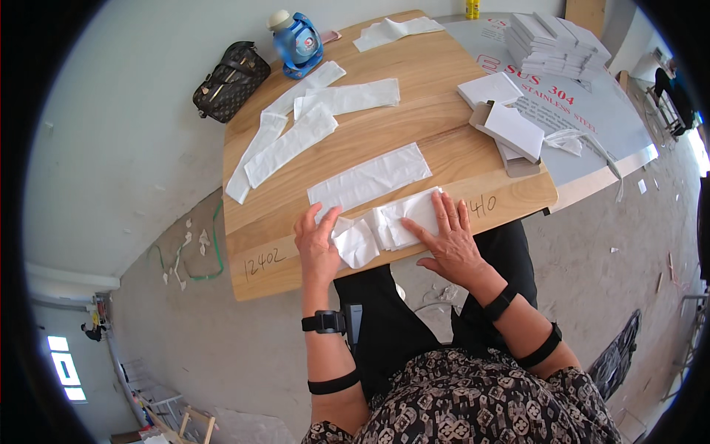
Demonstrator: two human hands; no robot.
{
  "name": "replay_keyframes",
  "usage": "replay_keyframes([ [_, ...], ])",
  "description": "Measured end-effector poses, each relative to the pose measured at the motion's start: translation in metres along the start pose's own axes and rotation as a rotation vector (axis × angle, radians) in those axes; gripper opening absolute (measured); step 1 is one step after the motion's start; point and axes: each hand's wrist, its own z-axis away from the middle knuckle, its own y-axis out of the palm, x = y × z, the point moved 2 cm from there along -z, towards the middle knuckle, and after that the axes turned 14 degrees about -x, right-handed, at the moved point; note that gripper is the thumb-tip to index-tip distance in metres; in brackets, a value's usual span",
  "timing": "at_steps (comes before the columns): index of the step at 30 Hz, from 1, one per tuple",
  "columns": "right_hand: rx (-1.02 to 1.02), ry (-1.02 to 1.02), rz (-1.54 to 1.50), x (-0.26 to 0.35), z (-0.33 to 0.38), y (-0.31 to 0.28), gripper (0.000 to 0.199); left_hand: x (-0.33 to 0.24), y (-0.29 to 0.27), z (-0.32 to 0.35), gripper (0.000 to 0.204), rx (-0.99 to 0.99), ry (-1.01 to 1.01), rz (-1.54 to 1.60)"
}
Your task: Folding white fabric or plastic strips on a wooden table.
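A folded white plastic bag, thin and crinkled, lies along the near edge of the wooden table, its left part bunched up. My right hand rests flat on its right part with the fingers spread. At its left end is my left hand, fingers bent but apart, its side against the bunched plastic; I see nothing gripped in it. Just beyond lies a flattened white plastic strip, its left corner close to my left fingertips. Several similar folded strips overlap farther off to the left.
The wooden table carries white boxes at its right, one with open flaps. A dark handbag and a blue bottle stand at the far left. Stacked white boxes sit on a grey printed sheet at the far right.
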Motion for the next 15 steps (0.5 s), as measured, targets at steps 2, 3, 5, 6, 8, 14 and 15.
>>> replay_keyframes([
  [2,-0.004,-0.002,-0.012,0.001,0.0,0.0,0.09,-0.002,-0.003,-0.003,0.044,0.036,0.063,-0.017],
  [3,-0.003,-0.002,-0.01,0.0,0.0,0.0,0.091,-0.002,-0.001,-0.004,0.033,0.082,0.053,-0.072],
  [5,-0.002,-0.002,-0.007,0.0,0.0,0.0,0.091,0.0,-0.001,-0.005,0.023,0.128,0.043,-0.126],
  [6,-0.002,-0.007,-0.004,0.0,0.0,0.001,0.091,0.001,-0.003,-0.006,0.016,0.096,0.013,-0.026],
  [8,-0.001,-0.011,-0.003,0.0,0.001,0.001,0.092,-0.001,-0.008,-0.008,0.01,0.066,-0.018,0.072],
  [14,-0.001,-0.006,0.011,-0.003,0.001,-0.002,0.092,-0.028,-0.022,-0.023,0.008,0.114,-0.306,0.431],
  [15,0.008,0.009,-0.019,-0.002,0.001,-0.002,0.094,-0.034,-0.02,-0.024,0.008,0.126,-0.364,0.482],
])
